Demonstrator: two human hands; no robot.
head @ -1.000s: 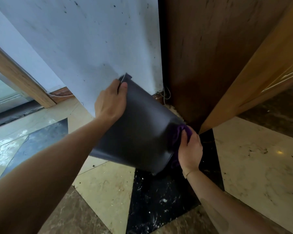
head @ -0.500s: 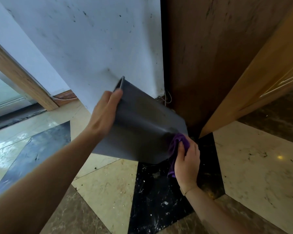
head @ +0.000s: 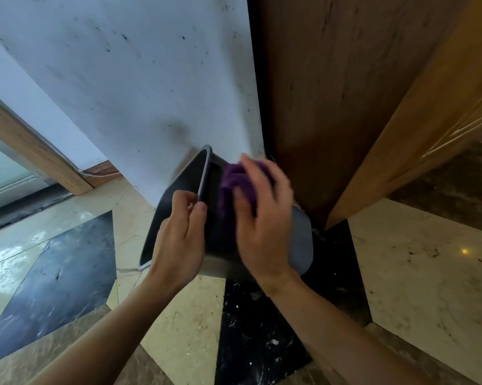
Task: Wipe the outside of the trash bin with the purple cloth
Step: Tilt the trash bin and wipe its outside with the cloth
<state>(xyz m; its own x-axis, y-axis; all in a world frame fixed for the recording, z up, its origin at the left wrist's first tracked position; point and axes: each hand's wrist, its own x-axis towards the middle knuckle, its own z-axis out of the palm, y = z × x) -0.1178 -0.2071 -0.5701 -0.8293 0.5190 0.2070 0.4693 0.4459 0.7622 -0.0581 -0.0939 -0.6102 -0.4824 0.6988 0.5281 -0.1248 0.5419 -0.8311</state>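
A dark grey trash bin [head: 302, 240] is tipped on its side above the floor, its open mouth turned to the left. My left hand [head: 180, 240] grips its rim, thumb outside and fingers inside. My right hand [head: 262, 218] presses the purple cloth [head: 234, 182] flat against the bin's upper outer side, close to the rim. The hand is blurred with motion and hides most of the cloth.
A white speckled wall [head: 139, 87] stands right behind the bin. A brown wooden panel [head: 331, 93] and an angled wooden door [head: 417, 129] close the corner at the right. Marble floor tiles [head: 428, 273] in cream, black and brown lie below.
The bin has been turned so its mouth faces left. My left hand shifted to the rim edge. My right hand with the cloth moved from the bin's bottom up to its side near the rim.
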